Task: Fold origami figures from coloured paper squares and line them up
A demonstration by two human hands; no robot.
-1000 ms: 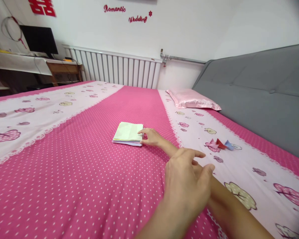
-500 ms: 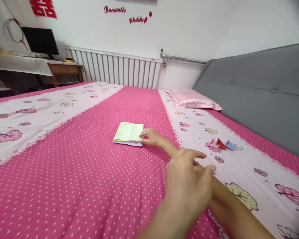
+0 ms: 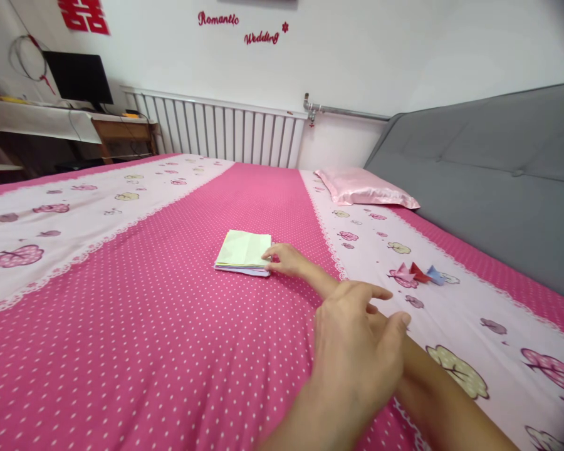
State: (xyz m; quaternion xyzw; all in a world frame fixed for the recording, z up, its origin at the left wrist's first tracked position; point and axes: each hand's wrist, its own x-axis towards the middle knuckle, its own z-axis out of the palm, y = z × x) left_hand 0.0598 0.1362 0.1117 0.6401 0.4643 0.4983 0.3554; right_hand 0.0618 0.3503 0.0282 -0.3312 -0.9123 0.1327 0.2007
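A stack of square paper sheets [image 3: 243, 247] lies on the pink bedspread, pale yellow on top, with other colours showing at its front edge. My right hand [image 3: 284, 259] reaches in from the right, its thumb and fingertips closed on the right edge of the paper; how many sheets are between them I cannot tell. Closer to me, my left hand [image 3: 355, 338] hovers above my right forearm, fingers bent and thumb apart, holding nothing. To the right are three small folded paper pieces: one pink [image 3: 403, 273], one red [image 3: 418, 273], one blue [image 3: 435, 275].
The bedspread [image 3: 169, 351] has dotted pink and printed white stripes. A pink pillow [image 3: 364, 186] rests by the grey headboard [image 3: 493, 156]. Behind the bed are a white radiator [image 3: 225, 128] and, at the left, a desk [image 3: 37, 122] with a black monitor [image 3: 78, 78].
The view has shifted very slightly. Both hands and the paper stack stay in nearly the same places.
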